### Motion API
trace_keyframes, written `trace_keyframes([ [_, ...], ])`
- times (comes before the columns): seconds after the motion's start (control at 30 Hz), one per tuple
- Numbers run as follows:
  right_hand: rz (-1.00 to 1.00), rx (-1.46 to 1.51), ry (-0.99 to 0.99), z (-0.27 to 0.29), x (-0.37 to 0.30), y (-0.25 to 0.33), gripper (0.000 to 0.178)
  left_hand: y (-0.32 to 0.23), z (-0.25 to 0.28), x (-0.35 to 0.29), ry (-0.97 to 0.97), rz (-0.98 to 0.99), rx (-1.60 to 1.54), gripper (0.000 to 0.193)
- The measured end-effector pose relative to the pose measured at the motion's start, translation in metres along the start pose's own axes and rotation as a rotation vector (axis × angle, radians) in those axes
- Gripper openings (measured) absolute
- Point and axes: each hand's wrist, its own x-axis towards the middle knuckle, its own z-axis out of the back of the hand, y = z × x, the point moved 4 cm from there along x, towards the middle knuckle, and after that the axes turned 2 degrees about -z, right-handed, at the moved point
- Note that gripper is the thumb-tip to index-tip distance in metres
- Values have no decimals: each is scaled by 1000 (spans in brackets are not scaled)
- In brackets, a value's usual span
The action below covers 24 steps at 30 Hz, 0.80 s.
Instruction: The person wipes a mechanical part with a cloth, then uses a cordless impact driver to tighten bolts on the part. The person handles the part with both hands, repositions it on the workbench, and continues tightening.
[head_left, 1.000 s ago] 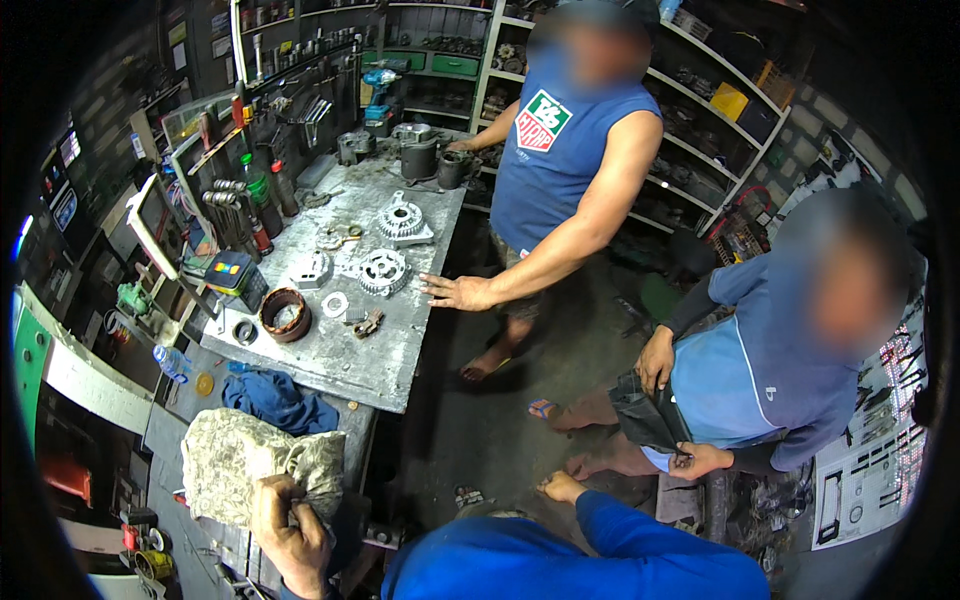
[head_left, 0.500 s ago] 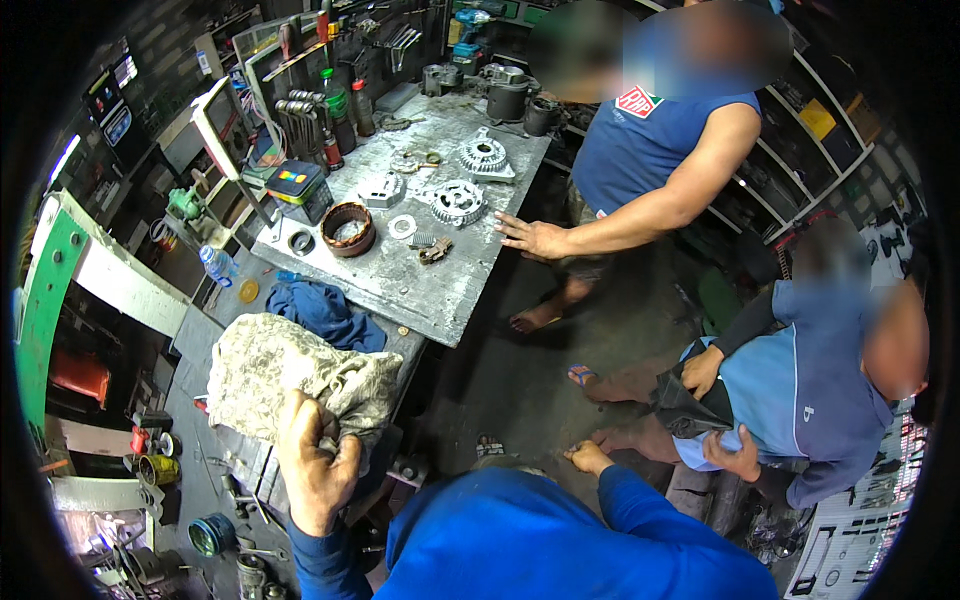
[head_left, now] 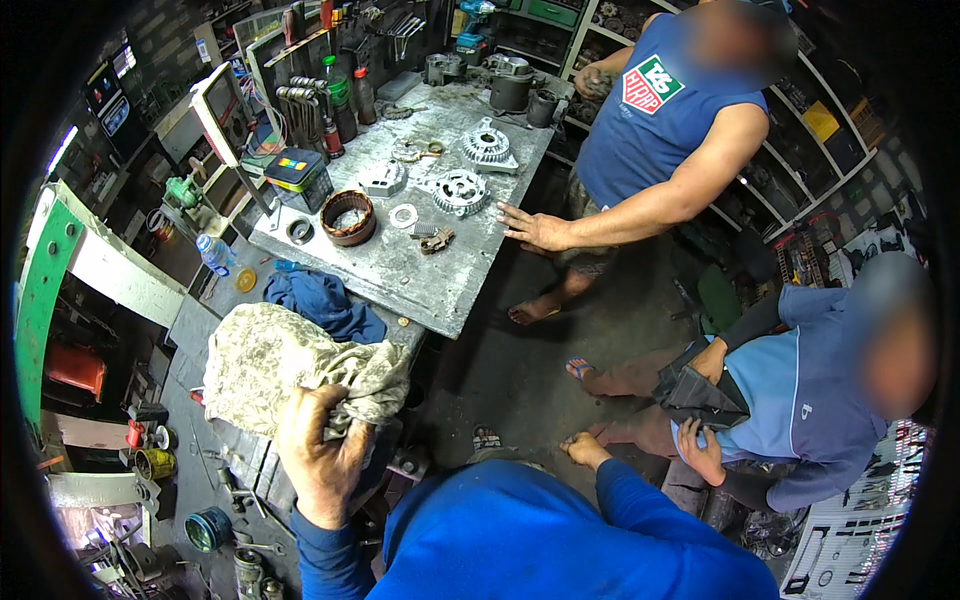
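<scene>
A pale patterned cloth (head_left: 262, 372) lies bunched on the grey bench at the near left. My left hand (head_left: 322, 455) is closed on its near right edge, thumb and forefinger pinching the folds. What lies under the cloth is hidden. Just beyond it is a crumpled dark blue cloth (head_left: 325, 308). My right hand (head_left: 586, 450) is away from the bench, low over the floor area, its fingers curled; whether anything is in them does not show.
Across the metal worktable (head_left: 420, 290) lie a copper-wound stator ring (head_left: 348, 218), an alternator housing (head_left: 460, 192) and a second housing (head_left: 487, 147). A standing person's hand (head_left: 535, 228) rests on the table's right edge. Another person (head_left: 760, 390) sits at the right. Several tools lie lower left.
My left hand has shifted slightly along the cloth, whose right side is now more spread. The standing person's other hand has come into view, and the seated person's hands have moved.
</scene>
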Motion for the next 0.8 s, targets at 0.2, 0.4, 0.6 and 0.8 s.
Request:
trace_keyframes([
  [0.2,20,24,9,15,-17,41,37,-1,4,0,53,-42,143,33],
  [0.4,31,-39,30,4,-13,36,38,4,2,-3,35,21,73,27],
  [0.6,19,-26,3,-3,-6,25,37,-4,3,3,11,-97,24,37],
  [0.8,48,-45,44,-9,-13,20,34,-9,8,2,49,-66,79,23],
])
